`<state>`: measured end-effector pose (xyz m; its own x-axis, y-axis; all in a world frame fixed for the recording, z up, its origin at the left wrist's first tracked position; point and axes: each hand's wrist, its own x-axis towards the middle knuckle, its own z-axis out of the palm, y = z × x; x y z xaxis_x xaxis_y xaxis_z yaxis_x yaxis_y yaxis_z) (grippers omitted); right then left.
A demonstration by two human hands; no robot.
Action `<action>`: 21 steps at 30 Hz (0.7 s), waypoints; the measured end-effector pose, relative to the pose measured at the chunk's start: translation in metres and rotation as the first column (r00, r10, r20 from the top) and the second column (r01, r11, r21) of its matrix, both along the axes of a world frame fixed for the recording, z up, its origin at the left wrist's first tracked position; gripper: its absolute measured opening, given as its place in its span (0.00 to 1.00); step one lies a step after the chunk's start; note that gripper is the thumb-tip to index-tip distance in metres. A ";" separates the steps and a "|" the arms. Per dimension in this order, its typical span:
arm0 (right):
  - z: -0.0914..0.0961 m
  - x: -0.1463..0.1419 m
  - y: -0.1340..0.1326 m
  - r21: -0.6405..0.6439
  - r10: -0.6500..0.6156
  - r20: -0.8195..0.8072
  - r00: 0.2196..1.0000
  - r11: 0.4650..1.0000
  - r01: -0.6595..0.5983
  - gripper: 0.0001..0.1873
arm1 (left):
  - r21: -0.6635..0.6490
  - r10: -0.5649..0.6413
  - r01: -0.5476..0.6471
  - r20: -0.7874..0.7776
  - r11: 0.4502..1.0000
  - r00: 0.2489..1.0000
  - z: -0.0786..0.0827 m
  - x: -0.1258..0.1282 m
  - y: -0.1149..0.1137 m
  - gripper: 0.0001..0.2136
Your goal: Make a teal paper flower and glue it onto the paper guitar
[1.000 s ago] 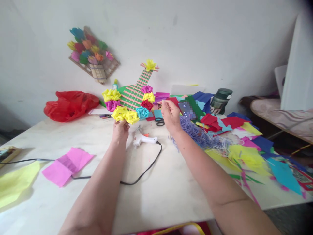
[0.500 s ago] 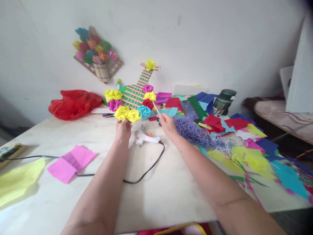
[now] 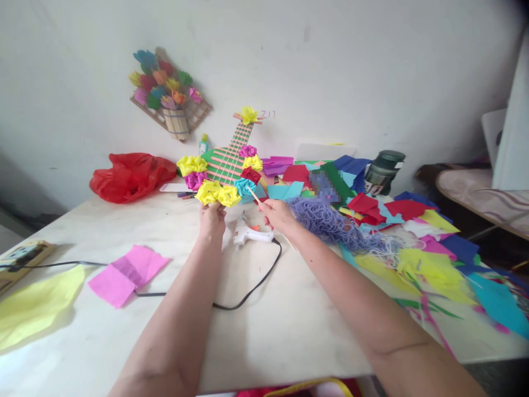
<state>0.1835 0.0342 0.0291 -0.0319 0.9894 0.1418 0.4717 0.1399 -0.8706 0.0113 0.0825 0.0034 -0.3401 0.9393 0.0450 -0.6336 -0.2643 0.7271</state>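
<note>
A green guitar-shaped craft (image 3: 227, 164) with pale pink strips and white strings leans up at the back of the table. Paper flowers in yellow, magenta, red and turquoise line its lower edge, and a yellow flower (image 3: 249, 115) tops its neck. My left hand (image 3: 212, 216) grips the craft's bottom edge under the yellow flowers (image 3: 217, 193); its fingertips are partly hidden. Between the fingers of my right hand (image 3: 276, 214) is a thin wooden stick (image 3: 253, 195), its tip at the turquoise flower (image 3: 244, 186). Below lies a white glue gun (image 3: 253, 235).
A black cord runs from the glue gun to a power strip (image 3: 25, 259) at left. Purple yarn (image 3: 326, 220), crepe paper scraps (image 3: 433, 270) and a dark bottle (image 3: 384, 172) occupy the right. A red plastic bag (image 3: 131, 177) sits back left, pink paper (image 3: 128, 274) nearer.
My right hand has brought the stick's tip down from beside the red flower to the turquoise one. The left hand keeps its hold on the craft. The view has shifted slightly.
</note>
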 end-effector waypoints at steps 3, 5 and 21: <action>0.000 -0.001 0.000 -0.010 0.001 0.009 1.000 1.000 -0.001 0.11 | -0.006 0.010 -0.010 -0.015 1.000 1.000 0.000 0.000 0.000 0.14; 0.000 -0.002 0.001 -0.018 -0.003 0.013 1.000 1.000 0.004 0.11 | -0.006 0.014 -0.014 -0.014 1.000 1.000 0.000 0.000 0.000 0.14; -0.001 -0.003 0.003 -0.029 -0.057 0.087 0.995 0.998 0.060 0.12 | -0.003 0.008 -0.008 -0.026 1.000 1.000 0.002 0.004 -0.001 0.16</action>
<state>0.1803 0.0376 0.0284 0.0152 0.9939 0.1092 0.5514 0.0828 -0.8301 0.0154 0.0815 0.0057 -0.3462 0.9368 0.0513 -0.6123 -0.2670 0.7441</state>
